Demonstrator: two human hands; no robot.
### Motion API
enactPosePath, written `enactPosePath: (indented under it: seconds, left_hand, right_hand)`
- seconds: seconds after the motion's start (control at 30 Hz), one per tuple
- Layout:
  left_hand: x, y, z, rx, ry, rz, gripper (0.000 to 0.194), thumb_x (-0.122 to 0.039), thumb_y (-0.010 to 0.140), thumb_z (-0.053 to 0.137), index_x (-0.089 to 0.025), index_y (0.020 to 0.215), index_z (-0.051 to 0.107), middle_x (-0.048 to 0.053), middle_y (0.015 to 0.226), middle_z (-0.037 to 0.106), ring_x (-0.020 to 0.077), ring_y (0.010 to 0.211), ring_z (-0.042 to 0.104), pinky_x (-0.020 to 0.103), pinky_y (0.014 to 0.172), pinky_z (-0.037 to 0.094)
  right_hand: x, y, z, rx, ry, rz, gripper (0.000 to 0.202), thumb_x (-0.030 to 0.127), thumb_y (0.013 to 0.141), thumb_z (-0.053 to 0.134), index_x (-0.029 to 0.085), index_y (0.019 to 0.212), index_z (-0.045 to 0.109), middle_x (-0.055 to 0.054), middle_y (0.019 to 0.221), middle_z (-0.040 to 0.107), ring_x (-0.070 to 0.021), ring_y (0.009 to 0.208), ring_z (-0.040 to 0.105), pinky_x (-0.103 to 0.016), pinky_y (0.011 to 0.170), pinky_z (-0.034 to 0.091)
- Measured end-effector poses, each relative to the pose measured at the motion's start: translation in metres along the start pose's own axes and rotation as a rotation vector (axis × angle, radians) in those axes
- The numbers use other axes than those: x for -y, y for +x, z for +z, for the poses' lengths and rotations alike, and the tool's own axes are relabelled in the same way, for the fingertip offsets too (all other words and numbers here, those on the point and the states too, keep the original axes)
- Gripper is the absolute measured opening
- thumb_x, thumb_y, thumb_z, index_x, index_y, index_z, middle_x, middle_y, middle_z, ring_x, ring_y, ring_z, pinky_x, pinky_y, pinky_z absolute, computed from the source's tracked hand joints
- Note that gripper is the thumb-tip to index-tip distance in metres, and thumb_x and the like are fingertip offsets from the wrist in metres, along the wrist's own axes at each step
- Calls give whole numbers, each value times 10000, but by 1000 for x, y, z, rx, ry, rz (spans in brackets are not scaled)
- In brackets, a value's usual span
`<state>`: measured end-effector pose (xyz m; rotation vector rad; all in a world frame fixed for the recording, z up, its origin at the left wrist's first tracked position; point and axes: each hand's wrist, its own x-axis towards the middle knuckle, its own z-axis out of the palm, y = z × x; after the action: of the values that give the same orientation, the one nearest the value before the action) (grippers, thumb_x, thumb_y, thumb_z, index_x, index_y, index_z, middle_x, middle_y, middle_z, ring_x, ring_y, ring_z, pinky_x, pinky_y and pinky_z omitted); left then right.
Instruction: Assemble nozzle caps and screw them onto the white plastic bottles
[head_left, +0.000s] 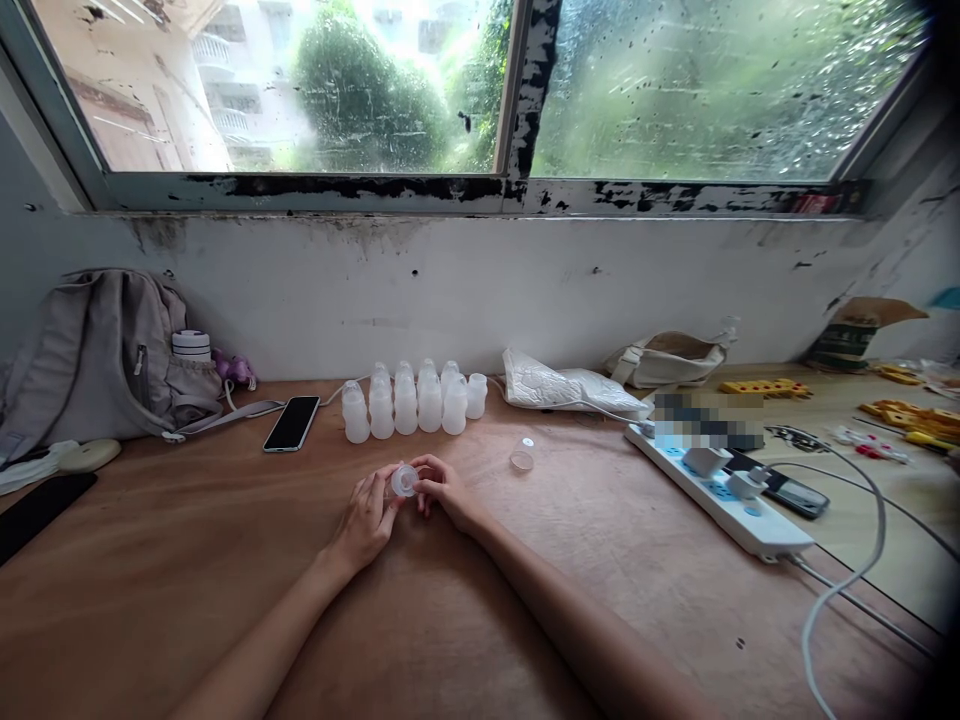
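Between my two hands, near the middle of the wooden table point(172, 560), is a small translucent round piece point(405, 481), its circular face turned up toward the camera. My left hand point(369, 515) wraps round its left side. The fingers of my right hand point(442, 488) pinch its right edge. Whether it is a bottle or only a cap, I cannot tell. Just beyond my hands, several frosted white bottles point(405, 403) stand upright in rows. One bottle point(476, 396) at their right end has an open-looking top without a dome. A clear domed cap point(523, 456) rests on the table to the right.
A phone point(292, 424) and grey backpack point(112, 350) are at the left. A silvery pouch point(562, 385) and white bag point(667, 358) lie by the wall. A power strip point(720, 490) with plugs and looping cables point(881, 520) occupies the right, near yellow pieces point(765, 388).
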<state>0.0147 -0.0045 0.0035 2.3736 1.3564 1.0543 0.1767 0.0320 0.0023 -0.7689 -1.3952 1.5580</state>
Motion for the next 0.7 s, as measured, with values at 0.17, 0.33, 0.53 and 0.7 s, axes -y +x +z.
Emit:
enactPosePath:
  seconds: [0.17,0.33,0.53,0.7]
  left_hand:
    - [-3,0,0,-11,48,25,358,-241,810,410,-206,1164,369,81,1145,500,206,1056,457,382,907,355]
    - [-10,2,-6,-9,81,-8,325,-257,773,451,-188,1090,438,79,1017,539,215,941,500,378,834,398]
    - [-13,3,-5,-53,-34,-96,254,-239,796,397,-189,1035,469,65,957,560,185,879,528,341,803,423]
    - [-13,2,-2,-25,-164,-212,226,-288,831,354,-218,1016,462,28,869,596,154,787,572,293,728,448]
  right_hand:
    - [-1,1,0,-16,-27,-17,246,149,615,522,167,858,488,51,597,575,-53,342,460,-164,335,386]
    - [-2,-1,2,-43,-91,-17,209,156,629,518,150,838,517,66,510,528,-63,352,455,-178,355,397]
    - [-4,-2,5,-72,-186,-67,200,165,656,526,157,855,516,60,553,523,-56,376,460,-172,365,398]
    - [-3,-6,7,-77,-298,-117,159,238,725,518,164,866,526,38,609,530,-58,415,474,-166,371,397]
